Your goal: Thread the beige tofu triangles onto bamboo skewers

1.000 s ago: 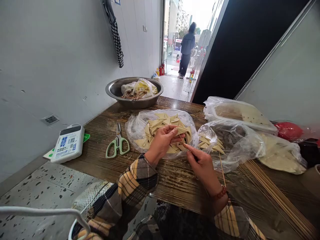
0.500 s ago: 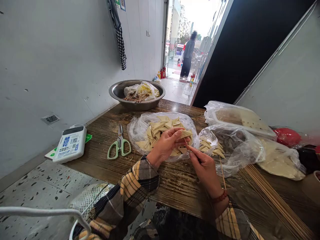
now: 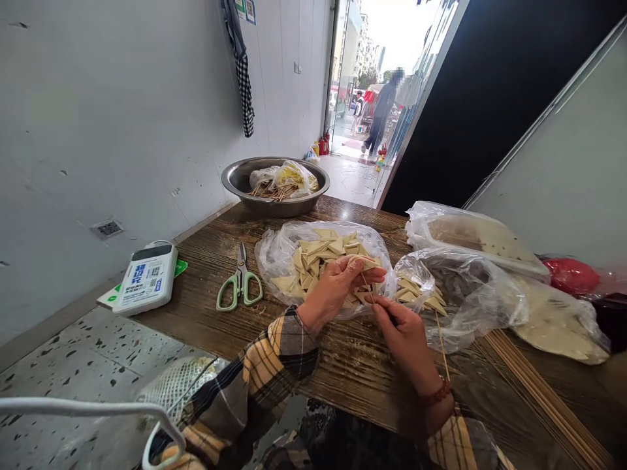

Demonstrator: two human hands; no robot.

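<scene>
My left hand (image 3: 332,287) pinches a tan triangular tofu piece (image 3: 365,263) above an open plastic bag of several such triangles (image 3: 313,254). My right hand (image 3: 404,336) is closed on a thin bamboo skewer (image 3: 441,343), whose tip points up into the piece. The skewer's back end runs down past my right wrist and its red bead bracelet. Both hands work over the dark wooden table (image 3: 215,307).
Green-handled scissors (image 3: 239,287) lie left of the bag. A steel basin (image 3: 245,183) with skewered pieces stands at the far edge. More plastic bags (image 3: 470,287) and a bundle of bare skewers (image 3: 543,391) lie right. A white device (image 3: 147,277) rests left. A person stands at the doorway (image 3: 385,111).
The hands have stayed together over the bag, with the skewer tip pushed a little further into the tofu piece. The view has shifted slightly, and the person at the doorway has moved right.
</scene>
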